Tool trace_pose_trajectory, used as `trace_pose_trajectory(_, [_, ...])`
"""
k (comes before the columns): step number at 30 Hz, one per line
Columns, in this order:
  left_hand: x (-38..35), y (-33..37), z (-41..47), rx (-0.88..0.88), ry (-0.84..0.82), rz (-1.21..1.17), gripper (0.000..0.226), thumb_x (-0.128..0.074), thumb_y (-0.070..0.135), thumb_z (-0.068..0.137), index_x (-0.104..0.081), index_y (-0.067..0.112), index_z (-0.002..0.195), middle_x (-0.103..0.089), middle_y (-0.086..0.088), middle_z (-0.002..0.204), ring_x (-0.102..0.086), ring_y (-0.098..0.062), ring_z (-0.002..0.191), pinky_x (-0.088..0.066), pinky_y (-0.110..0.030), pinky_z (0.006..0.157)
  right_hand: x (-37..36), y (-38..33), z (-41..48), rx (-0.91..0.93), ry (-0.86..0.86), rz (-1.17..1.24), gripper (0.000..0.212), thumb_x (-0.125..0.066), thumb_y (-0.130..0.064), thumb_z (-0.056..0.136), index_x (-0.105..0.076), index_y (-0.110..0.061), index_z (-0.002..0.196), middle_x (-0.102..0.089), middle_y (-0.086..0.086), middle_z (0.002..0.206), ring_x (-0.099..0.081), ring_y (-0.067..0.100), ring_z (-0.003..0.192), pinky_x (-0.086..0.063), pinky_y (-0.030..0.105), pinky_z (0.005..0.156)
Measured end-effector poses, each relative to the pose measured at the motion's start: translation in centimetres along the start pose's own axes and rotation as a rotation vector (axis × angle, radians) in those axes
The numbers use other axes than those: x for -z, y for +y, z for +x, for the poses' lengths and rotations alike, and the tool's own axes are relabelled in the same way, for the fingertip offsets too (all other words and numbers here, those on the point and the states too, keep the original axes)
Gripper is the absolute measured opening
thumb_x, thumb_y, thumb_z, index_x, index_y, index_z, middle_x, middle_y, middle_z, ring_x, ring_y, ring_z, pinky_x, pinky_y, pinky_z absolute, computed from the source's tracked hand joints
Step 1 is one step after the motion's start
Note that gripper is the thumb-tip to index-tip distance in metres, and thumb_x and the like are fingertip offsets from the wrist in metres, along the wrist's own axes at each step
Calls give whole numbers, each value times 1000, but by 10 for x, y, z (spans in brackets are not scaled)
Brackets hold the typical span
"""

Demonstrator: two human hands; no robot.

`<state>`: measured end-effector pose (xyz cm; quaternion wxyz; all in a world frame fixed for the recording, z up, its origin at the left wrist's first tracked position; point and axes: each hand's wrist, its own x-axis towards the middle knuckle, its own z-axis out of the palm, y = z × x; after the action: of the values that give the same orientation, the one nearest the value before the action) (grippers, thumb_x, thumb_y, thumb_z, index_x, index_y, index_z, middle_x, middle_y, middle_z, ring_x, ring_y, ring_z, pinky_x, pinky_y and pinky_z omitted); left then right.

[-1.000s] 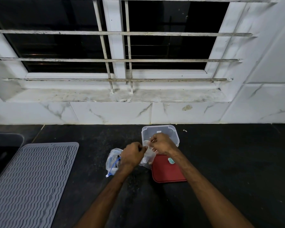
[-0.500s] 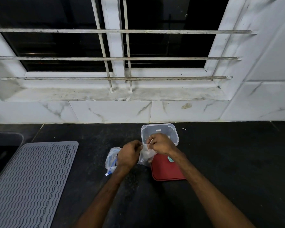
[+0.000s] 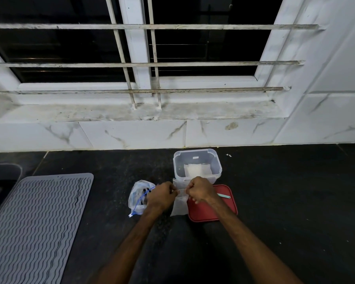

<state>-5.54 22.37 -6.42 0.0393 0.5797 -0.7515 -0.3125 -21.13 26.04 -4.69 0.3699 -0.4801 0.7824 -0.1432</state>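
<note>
Fingers of left hand and right hand pinch pouch mouth | one packet in tub | lid off

The pouch is thin, clear plastic film, soft, crinkled and faintly cloudy. The container is stiffer translucent plastic with smooth, slightly glossy walls, and the red lid is opaque plastic with a dull sheen. The zip bag is glossy clear film with a blue plastic closing strip. The counter looks like dark stone, matt and finely speckled. The grey mat is matt with wavy ribs (rubber or silicone, I cannot tell which). The wall tiles are glossy white with marble veining. The window bars look like metal under white paint, worn and stained, and the sill is smooth, grimy stone.
</note>
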Motion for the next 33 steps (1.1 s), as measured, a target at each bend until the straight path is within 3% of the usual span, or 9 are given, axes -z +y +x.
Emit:
trace_pose_trajectory(7, [-2,0,7,13,82,-107,23,-55,44,93,-61,25,105,-68,5,103,-62,-14,94,-51,-33,82,-10,10,2,-61,51,212,14,-59,-17,94,-63,-8,84,-73,12,74,-69,21,59,-61,36,58])
trace_pose_trajectory(11, [-2,-2,7,20,98,-128,20,-55,44,93,-60,27,104,-67,7,101,-62,-12,91,-53,-36,84,-5,15,2,-42,109,266,26,-56,-31,97,-58,-13,78,-72,13,71,-69,26,59,-61,39,56])
trace_pose_trajectory(15, [-2,-2,5,31,105,-110,22,-53,47,93,-58,29,105,-67,8,101,-61,-10,90,-53,-37,86,2,32,6,-13,227,169,37,-52,-45,94,-64,-13,81,-70,6,70,-67,25,64,-59,44,67])
trace_pose_trajectory(20, [-3,0,2,50,105,-100,24,-52,47,94,-58,27,107,-67,6,103,-61,-10,90,-53,-34,85,14,51,-4,-14,264,93,39,-51,-40,97,-68,-11,78,-70,0,65,-67,15,62,-51,27,62])
trace_pose_trajectory(24, [1,0,-6,54,154,-144,21,-53,42,95,-58,26,108,-68,7,103,-61,-8,90,-50,-27,78,18,75,-3,-31,339,-88,25,-55,-36,92,-65,-13,89,-70,4,93,-65,23,87,-51,35,78])
trace_pose_trajectory(28, [25,-6,-25,23,468,-198,24,-57,40,94,-60,22,109,-66,8,103,-61,-9,90,-45,-24,71,19,92,-5,-107,266,-449,32,-55,-32,95,-56,-11,119,-50,9,125,-45,28,118,-46,39,92])
trace_pose_trajectory(30, [34,-23,-31,12,604,-143,33,-63,44,89,-59,20,111,-62,1,108,-58,-17,98,-46,-31,72,16,97,-4,-126,216,-527,37,-57,-32,94,-55,-13,125,-48,8,130,-44,26,122,-45,39,94])
trace_pose_trajectory(33, [32,-55,-30,125,526,15,64,-77,48,74,-53,11,120,-53,-12,119,-51,-32,110,-50,-45,79,11,101,-3,-124,227,-561,38,-57,-30,95,-54,-14,129,-49,6,133,-45,24,122,-45,38,95])
